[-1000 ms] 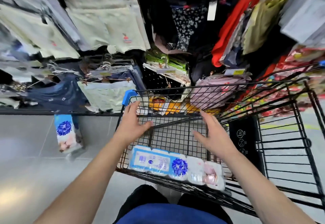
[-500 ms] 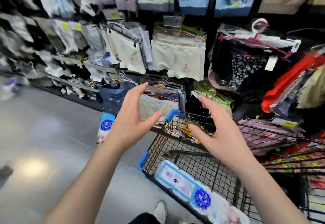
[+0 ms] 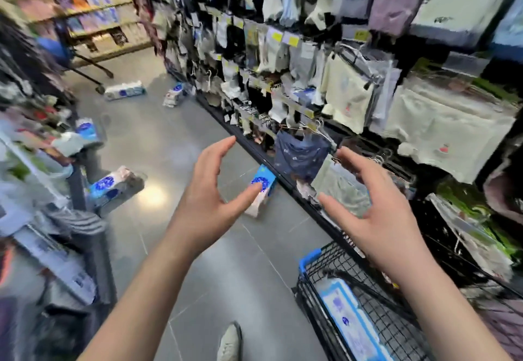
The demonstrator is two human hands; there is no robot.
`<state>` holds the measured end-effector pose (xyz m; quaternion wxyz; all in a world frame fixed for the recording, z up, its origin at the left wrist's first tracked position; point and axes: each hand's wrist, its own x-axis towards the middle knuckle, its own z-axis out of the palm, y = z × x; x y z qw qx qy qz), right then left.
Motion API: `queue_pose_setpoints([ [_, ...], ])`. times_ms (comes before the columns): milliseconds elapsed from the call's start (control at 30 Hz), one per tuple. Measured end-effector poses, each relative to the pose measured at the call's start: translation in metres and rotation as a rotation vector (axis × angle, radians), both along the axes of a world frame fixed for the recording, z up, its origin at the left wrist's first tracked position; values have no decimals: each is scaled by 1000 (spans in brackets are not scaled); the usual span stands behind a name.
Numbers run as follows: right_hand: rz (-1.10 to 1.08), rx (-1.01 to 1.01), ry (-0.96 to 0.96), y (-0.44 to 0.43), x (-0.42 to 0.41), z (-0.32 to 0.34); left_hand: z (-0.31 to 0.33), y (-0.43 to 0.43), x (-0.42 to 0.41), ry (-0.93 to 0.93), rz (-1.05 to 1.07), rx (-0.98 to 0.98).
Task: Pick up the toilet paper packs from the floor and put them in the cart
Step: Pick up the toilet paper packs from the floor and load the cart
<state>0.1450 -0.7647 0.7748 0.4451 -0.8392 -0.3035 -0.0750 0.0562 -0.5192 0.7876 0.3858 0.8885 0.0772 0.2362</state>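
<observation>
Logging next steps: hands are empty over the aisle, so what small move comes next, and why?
Probably step forward and reach down for the nearest floor pack, against the shelf base. The left hand and right hand are open and empty; another pack already lies in the cart.

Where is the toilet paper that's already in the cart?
In the head view, the pack lies inside the cart at the bottom right, against its aisle-side wall, below the right hand.
</observation>
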Motion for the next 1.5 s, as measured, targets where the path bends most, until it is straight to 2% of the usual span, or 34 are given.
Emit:
queue_pose_setpoints([
  [400, 155, 13, -12, 206, 22, 3, -9, 185, -23, -62, 159, -39],
  [700, 166, -34, 41, 315, 45, -10, -22, 295, 4, -20, 145, -88],
  [867, 142, -47, 71, 343, 86, -19, -29, 325, 52, 9, 110, -133],
  [1233, 85, -33, 147, 391, 246, -35, -26, 373, 218, 122, 39, -34],
  [1500, 111, -21, 161, 437, 352, -37, -24, 416, 315, 139, 49, -24],
])
